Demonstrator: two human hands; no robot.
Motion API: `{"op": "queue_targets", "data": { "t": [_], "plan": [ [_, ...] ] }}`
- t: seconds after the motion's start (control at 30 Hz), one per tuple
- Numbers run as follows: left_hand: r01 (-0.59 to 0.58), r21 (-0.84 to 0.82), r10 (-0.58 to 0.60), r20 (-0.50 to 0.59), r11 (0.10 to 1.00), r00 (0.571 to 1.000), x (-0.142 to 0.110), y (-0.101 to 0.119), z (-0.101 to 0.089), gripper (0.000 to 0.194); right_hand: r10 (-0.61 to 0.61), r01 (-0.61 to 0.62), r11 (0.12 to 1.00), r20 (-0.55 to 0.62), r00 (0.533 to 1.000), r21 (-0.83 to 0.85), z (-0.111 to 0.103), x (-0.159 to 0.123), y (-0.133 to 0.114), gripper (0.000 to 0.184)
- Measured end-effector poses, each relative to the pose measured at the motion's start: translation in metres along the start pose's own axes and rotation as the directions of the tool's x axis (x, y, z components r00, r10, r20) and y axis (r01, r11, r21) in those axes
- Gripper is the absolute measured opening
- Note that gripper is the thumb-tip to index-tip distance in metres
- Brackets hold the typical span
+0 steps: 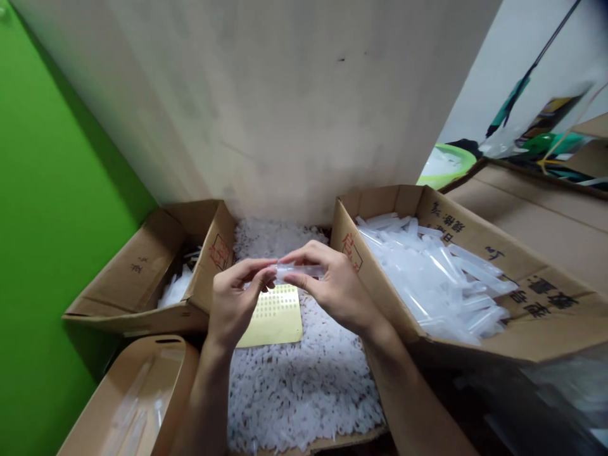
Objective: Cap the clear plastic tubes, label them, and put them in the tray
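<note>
1. My left hand [232, 297] and right hand [335, 285] are pinched nearly closed on a slender, translucent plastic tube [312, 271].
2. It lies between them, long axis crosswise, mostly within my right hand.
3. Below: a yellow rectangular sheet [278, 326], small white plastic pieces [308, 386].
4. Rightward: a brown cardboard box [373, 282] of tubes.

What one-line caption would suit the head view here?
Left hand and right hand hold a translucent tube above a yellow sheet and small white pieces, beside a cardboard box of tubes.
</note>
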State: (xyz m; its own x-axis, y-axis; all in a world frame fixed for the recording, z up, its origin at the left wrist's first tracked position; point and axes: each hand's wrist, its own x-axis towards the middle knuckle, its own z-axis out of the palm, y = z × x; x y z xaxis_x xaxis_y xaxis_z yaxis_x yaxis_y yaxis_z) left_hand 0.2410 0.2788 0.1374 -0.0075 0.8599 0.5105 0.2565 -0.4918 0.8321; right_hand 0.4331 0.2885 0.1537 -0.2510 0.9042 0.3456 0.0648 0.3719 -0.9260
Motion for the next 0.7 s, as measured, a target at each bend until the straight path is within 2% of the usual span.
{"op": "queue_targets", "data": {
  "t": [0.1,0.2,0.27,0.33,0.37,0.4,0.43,0.5,0.57,0.63,0.7],
  "plan": [
    [-0.164,0.01,0.163,0.041,0.986,0.986,0.002,0.008,-0.001,0.012,0.034,-0.027,0.996,-0.08,0.996,0.087,-0.001,-0.001,-0.003,0.02],
    [-0.312,0.051,0.305,0.118,0.949,0.945,0.0,0.013,0.001,0.016,0.049,-0.04,0.985,-0.047,0.998,0.168,-0.002,-0.001,-0.005,0.031],
    [-0.288,0.021,0.285,0.093,0.957,0.954,-0.003,0.014,0.002,0.027,0.054,-0.047,0.975,-0.028,0.998,0.217,-0.002,0.0,-0.006,0.036],
    [-0.18,-0.019,0.181,0.061,0.984,0.982,-0.004,0.015,0.002,0.039,0.056,-0.044,0.969,-0.043,0.998,0.245,-0.001,0.0,-0.006,0.039],
    [-0.115,-0.016,0.116,0.068,0.993,0.991,-0.005,0.016,0.001,0.035,0.052,-0.038,0.969,-0.051,0.997,0.245,0.0,0.0,-0.006,0.039],
    [-0.061,0.016,0.059,0.088,0.998,0.994,-0.005,0.017,0.0,0.034,0.047,-0.033,0.972,-0.053,0.997,0.234,0.001,0.0,-0.006,0.038],
    [-0.032,0.07,0.025,0.105,0.997,0.994,-0.005,0.018,-0.001,0.043,0.042,-0.03,0.976,-0.051,0.998,0.215,0.002,0.0,-0.006,0.036],
    [-0.047,0.2,0.02,0.136,0.979,0.991,-0.003,0.021,-0.002,0.056,0.044,-0.034,0.983,-0.051,0.998,0.18,0.003,-0.001,-0.005,0.031],
    [-0.148,0.257,0.102,0.185,0.955,0.977,-0.001,0.022,-0.004,0.04,0.053,-0.042,0.986,-0.065,0.996,0.162,0.003,-0.002,-0.003,0.029],
    [-0.226,0.222,0.171,0.243,0.948,0.955,0.001,0.021,-0.006,0.018,0.045,-0.033,0.989,-0.082,0.996,0.147,0.003,-0.003,-0.002,0.03],
    [-0.212,0.178,0.16,0.271,0.961,0.949,0.002,0.019,-0.007,0.028,0.022,-0.012,0.993,-0.09,0.996,0.117,0.002,-0.004,-0.001,0.03]
  ]
}}
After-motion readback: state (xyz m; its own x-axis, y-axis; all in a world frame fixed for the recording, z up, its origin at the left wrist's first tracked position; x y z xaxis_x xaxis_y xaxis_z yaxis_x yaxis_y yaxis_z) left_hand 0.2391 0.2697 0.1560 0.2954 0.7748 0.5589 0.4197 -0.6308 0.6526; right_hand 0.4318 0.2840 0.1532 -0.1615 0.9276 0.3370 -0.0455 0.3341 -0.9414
